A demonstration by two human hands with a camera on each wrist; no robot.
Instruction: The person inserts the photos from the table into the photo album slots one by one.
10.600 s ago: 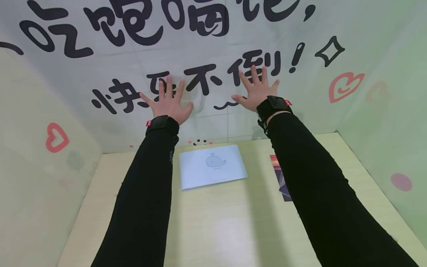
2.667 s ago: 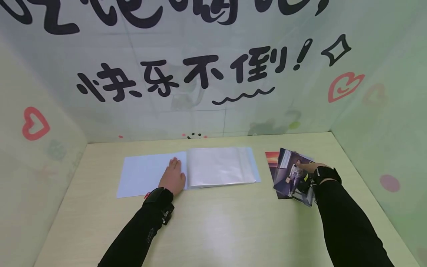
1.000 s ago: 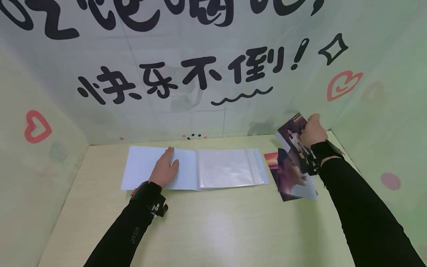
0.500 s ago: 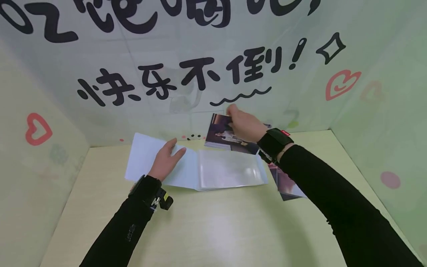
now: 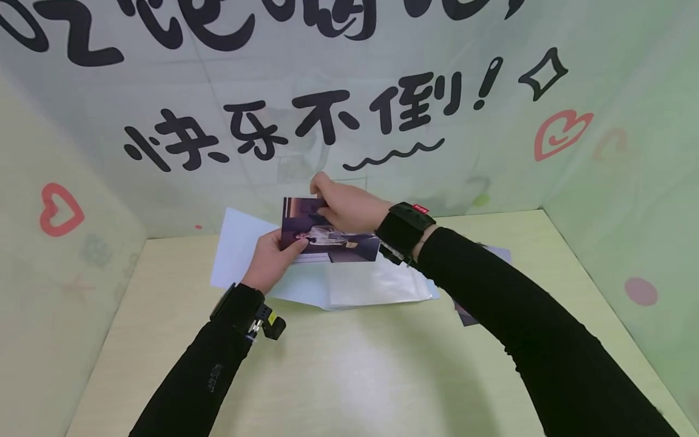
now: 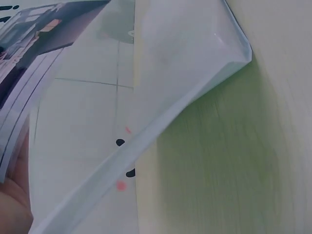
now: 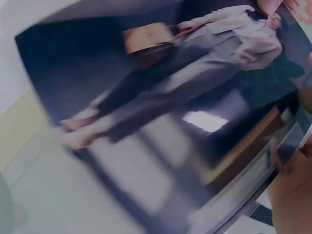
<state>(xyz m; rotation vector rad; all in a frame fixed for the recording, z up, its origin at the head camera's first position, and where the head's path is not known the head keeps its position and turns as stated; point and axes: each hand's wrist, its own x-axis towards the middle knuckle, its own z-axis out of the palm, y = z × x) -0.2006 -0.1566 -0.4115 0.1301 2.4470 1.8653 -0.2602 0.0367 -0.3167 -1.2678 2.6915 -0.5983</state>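
Observation:
A glossy photo (image 5: pixel 349 249) of a standing person is held sideways above an open photo album. My left hand (image 5: pixel 273 260) pinches its left edge, thumb on the front. My right hand (image 5: pixel 352 206) grips its top edge from above. Up close the photo (image 7: pixel 161 92) fills the right wrist view, slightly blurred. Behind my left hand the album's pale blue cover (image 5: pixel 240 243) is tilted up off the table; the left wrist view shows its raised sheet (image 6: pixel 190 63). The clear pocket page (image 5: pixel 377 288) lies to the right, partly hidden by the photo.
More photos (image 5: pixel 498 254) lie on the table to the right, mostly hidden under my right forearm. The pale wooden table (image 5: pixel 349 376) meets a printed cloth wall (image 5: pixel 246 200) at the back, with side walls left and right.
My right hand has carried the photo from the right-hand pile leftward over the album. My left hand has gone from resting on the cover to pinching the photo; the cover has tilted up.

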